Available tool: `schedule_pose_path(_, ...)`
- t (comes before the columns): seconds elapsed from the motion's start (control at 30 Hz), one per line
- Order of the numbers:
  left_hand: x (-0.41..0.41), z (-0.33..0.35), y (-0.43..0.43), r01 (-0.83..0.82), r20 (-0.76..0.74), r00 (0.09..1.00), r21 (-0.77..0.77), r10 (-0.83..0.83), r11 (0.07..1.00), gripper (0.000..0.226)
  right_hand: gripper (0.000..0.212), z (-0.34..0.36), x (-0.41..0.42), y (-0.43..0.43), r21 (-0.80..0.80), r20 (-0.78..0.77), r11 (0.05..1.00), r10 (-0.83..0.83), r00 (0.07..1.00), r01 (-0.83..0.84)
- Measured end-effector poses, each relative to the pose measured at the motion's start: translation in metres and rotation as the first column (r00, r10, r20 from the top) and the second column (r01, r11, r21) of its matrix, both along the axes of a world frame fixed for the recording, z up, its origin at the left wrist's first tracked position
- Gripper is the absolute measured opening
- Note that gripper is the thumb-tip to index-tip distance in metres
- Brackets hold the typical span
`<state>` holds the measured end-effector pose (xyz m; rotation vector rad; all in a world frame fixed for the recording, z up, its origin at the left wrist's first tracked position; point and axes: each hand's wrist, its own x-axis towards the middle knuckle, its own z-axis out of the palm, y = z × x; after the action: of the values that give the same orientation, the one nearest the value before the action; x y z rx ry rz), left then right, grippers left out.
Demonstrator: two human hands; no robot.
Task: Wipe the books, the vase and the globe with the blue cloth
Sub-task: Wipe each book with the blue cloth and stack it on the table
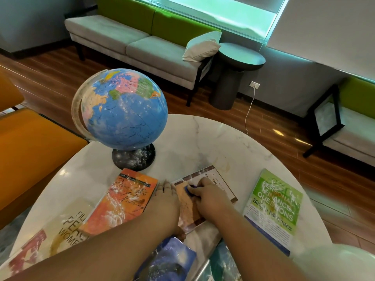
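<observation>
On the white marble table point(203, 138) lie several dusty books. My right hand point(207, 196) grips the small blue cloth point(190, 190) and presses it onto the brown-and-white book point(186, 211) in the middle. With straight fingers, my left hand point(167, 196) rests flat on that book's left edge. An orange book point(119, 201) lies to the left, a green book point(274, 207) to the right, a cream book point(63, 228) at the near left, and a dark blue book point(170, 260) under my arms. The blue globe point(123, 110) stands behind on a black base. A pale rounded vase point(341, 262) shows at the bottom right.
An orange seat point(30, 151) borders the table on the left. A grey and green sofa point(142, 47), a round dark side table point(237, 63) and a black-framed bench point(345, 128) stand beyond on the wooden floor.
</observation>
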<state>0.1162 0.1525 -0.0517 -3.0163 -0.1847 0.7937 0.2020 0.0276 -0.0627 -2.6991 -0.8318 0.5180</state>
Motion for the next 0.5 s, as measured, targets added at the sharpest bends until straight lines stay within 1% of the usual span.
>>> schedule_pose_path(0.07,-0.001,0.001,-0.001,-0.003,0.006,1.0,-0.004,0.003,1.0,0.128,0.029,-0.001,0.005,-0.004,0.038,-0.044,0.997,-0.059,0.997,0.061)
schedule_pose_path(0.13,-0.001,0.001,-0.001,-0.018,0.0,1.0,-0.008,0.018,1.0,0.13,0.029,0.002,0.011,-0.005,0.018,-0.01,0.995,-0.094,0.996,0.094)
schedule_pose_path(0.17,-0.001,0.001,0.0,-0.024,-0.007,1.0,-0.007,0.024,1.0,0.13,0.03,0.002,0.012,-0.003,-0.011,0.028,0.997,-0.076,0.997,0.077)
schedule_pose_path(0.23,0.0,0.0,0.0,-0.032,-0.015,0.999,-0.001,0.032,0.999,0.128,0.035,0.0,0.006,0.003,-0.051,0.086,0.999,0.023,0.996,-0.019)
schedule_pose_path(0.3,0.0,0.001,-0.001,-0.023,-0.01,1.0,0.005,0.023,1.0,0.125,0.035,-0.002,0.0,0.004,-0.009,0.028,0.998,0.059,0.998,-0.059)
schedule_pose_path(0.37,0.0,0.002,-0.001,0.002,-0.015,1.0,0.015,-0.002,1.0,0.125,0.038,-0.001,0.003,0.001,0.045,-0.066,0.999,0.005,0.998,-0.003)
schedule_pose_path(0.4,-0.001,0.003,-0.001,0.01,-0.017,1.0,0.014,-0.009,1.0,0.126,0.034,-0.001,0.006,-0.001,0.056,-0.078,0.998,-0.022,0.997,0.027)
schedule_pose_path(0.47,-0.001,0.004,0.0,-0.001,-0.01,1.0,0.008,0.001,1.0,0.127,0.022,0.001,0.009,0.001,0.036,-0.05,0.997,-0.07,0.996,0.072)
schedule_pose_path(0.5,-0.001,0.005,0.0,-0.008,-0.006,1.0,0.002,0.008,1.0,0.127,0.024,0.0,0.007,0.004,0.007,0.002,0.999,-0.05,0.999,0.05)
